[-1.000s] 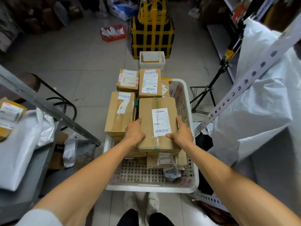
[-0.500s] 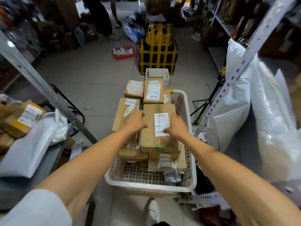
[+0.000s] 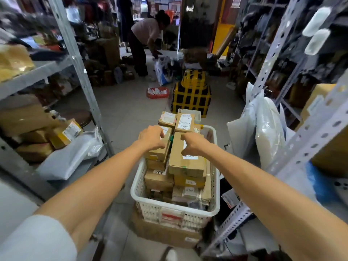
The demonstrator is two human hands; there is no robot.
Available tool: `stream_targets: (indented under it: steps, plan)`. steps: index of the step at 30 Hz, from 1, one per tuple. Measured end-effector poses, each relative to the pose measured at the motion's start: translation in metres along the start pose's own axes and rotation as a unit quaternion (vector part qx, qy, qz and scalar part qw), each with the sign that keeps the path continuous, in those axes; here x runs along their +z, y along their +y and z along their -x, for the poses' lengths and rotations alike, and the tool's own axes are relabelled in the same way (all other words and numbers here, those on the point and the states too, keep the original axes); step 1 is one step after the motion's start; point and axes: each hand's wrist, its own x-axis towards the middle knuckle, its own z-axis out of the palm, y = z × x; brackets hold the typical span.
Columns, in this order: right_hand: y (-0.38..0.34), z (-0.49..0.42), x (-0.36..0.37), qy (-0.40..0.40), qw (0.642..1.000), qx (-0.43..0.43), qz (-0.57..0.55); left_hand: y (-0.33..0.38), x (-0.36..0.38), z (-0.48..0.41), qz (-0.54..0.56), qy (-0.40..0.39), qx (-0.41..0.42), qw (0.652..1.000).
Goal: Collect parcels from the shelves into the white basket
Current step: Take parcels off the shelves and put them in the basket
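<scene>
The white basket (image 3: 175, 208) stands on the floor in front of me, piled above its rim with brown cardboard parcels. A large labelled box (image 3: 188, 162) lies on top at the right, and a narrower box (image 3: 160, 151) lies beside it on the left. My left hand (image 3: 152, 137) is over the narrower box with its fingers loosely curled down onto the top. My right hand (image 3: 194, 146) is over the far end of the large box, fingers loosely bent and holding nothing. Two smaller labelled parcels (image 3: 184, 122) sit at the far end of the pile.
Metal shelves on the left (image 3: 75, 59) hold boxes and white poly bags (image 3: 69, 155). The right-hand shelving (image 3: 308, 140) has white bags hanging out. Black-and-yellow strapped packages (image 3: 191, 95) and a red tray (image 3: 157, 92) lie ahead on the floor. A person bends over at the back (image 3: 145, 40).
Both hands have let go of the large box's sides and moved forward over the box tops. My view has lifted from the basket toward the aisle.
</scene>
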Motion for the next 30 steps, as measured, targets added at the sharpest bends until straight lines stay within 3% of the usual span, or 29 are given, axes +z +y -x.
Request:
stream_targets:
  steps: [8,18,23,30]
  plan:
    - [-0.052,0.057,-0.005,-0.006,0.995,-0.079,0.067,-0.025,-0.005,0.091,-0.016,-0.026,-0.036,0.999]
    - [-0.148,0.07,0.01,-0.054,0.969,-0.233,0.059,-0.087,-0.041,0.198,-0.011,0.024,-0.202,0.979]
    - [-0.211,0.087,0.023,-0.062,0.928,-0.358,0.087,-0.109,-0.051,0.273,0.015,0.066,-0.331,0.941]
    - [-0.314,0.158,0.06,-0.104,0.838,-0.526,0.102,-0.118,-0.055,0.417,0.044,0.145,-0.517,0.842]
